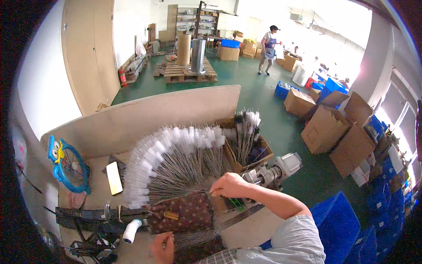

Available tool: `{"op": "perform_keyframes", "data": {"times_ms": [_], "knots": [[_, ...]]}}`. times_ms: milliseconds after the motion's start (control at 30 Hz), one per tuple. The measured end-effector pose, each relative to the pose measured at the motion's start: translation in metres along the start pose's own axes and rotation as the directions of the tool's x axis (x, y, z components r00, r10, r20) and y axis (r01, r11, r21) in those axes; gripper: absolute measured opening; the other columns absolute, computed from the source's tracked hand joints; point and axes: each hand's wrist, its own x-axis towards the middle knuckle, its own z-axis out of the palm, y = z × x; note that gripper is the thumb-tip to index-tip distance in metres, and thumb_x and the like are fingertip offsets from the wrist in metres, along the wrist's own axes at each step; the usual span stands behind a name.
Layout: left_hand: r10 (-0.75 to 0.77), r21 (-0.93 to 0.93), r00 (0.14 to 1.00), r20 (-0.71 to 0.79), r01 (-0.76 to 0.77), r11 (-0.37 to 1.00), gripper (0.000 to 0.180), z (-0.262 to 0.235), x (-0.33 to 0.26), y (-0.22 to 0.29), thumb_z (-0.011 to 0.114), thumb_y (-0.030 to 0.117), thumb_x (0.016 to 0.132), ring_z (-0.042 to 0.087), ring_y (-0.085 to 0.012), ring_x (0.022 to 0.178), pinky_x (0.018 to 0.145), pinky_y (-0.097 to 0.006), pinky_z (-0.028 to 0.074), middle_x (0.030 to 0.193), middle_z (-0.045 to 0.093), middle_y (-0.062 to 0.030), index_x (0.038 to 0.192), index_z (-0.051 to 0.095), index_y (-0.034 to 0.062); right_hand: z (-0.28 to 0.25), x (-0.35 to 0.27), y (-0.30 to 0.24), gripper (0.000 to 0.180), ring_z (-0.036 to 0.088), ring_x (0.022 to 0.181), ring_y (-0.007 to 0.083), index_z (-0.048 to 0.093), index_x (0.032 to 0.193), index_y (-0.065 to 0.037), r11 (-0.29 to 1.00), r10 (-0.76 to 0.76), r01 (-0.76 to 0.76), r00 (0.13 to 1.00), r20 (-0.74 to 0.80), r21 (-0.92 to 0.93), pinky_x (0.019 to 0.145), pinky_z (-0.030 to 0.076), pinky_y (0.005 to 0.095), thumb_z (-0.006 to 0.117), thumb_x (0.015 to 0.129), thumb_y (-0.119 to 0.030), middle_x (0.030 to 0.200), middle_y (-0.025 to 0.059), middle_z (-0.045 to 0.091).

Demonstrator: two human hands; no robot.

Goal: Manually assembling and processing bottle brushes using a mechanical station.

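A large fan of white-bristled brushes with thin wire stems spreads over the workbench. Just beyond the stems' near ends, my right hand pinches a thin wire pointing left toward the pile. Beside that hand is a small metal machine with a motor. My left hand is low at the bench's near side, fingers curled; whatever it may hold is hidden. Between the hands lies a dark dotted cloth with a small yellowish piece on it. More wires lie near my left hand.
A cardboard box of brushes stands at the bench's far right. A tall board walls the far side. At left are a blue ring-shaped toy, a phone and a white cylinder. Blue bins stand right; a person stands far off.
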Motion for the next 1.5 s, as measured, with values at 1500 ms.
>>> {"op": "perform_keyframes", "data": {"times_ms": [1500], "knots": [[-0.460, -0.584, 0.886, -0.064, 0.341, 0.737, 0.035, 0.020, 0.030, -0.025, 0.068, 0.034, 0.077, 0.057, -0.0159, 0.055, 0.055, -0.032, 0.047, 0.066, 0.062, -0.0050, 0.081, 0.063, -0.0001, 0.055, 0.061, -0.130, 0.009, 0.059, 0.078, 0.0254, 0.066, 0.079, -0.010, 0.790, -0.590, 0.611, 0.735, -0.334, -0.050, 0.067, 0.050, 0.0382, 0.060, 0.074, -0.014, 0.080, 0.0050, 0.064]]}}
